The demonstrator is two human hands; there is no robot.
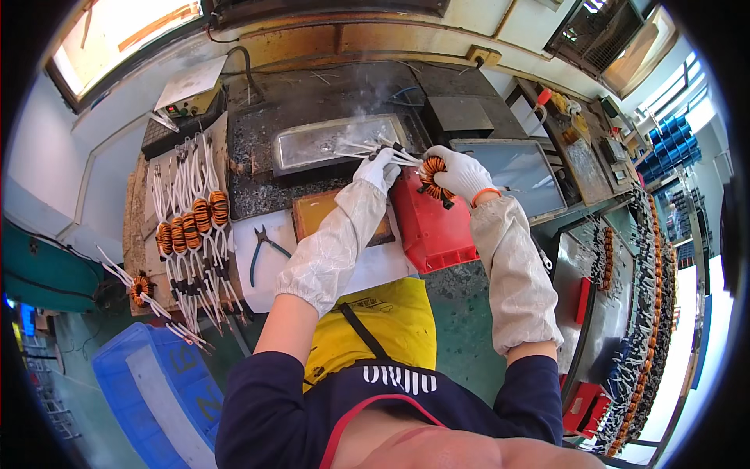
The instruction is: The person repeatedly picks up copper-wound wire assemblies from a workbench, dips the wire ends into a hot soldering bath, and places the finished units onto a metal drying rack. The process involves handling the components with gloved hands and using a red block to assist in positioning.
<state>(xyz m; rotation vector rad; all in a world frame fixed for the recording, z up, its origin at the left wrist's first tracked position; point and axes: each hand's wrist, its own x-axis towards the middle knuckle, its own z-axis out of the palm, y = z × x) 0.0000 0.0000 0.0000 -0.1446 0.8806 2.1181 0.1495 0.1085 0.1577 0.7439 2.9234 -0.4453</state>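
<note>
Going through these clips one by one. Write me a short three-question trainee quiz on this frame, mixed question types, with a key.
1. Multiple choice: which hand grips the orange-wound ring coil?
A) the left
B) the right
C) neither

2. True or false: the nearer pair of pliers lies on a white sheet.

3. Short answer: what hangs in the air above the rectangular metal trough?

Key:
1. B, the gloved right hand.
2. True.
3. A pale haze; whether smoke or steam cannot be told.
</note>
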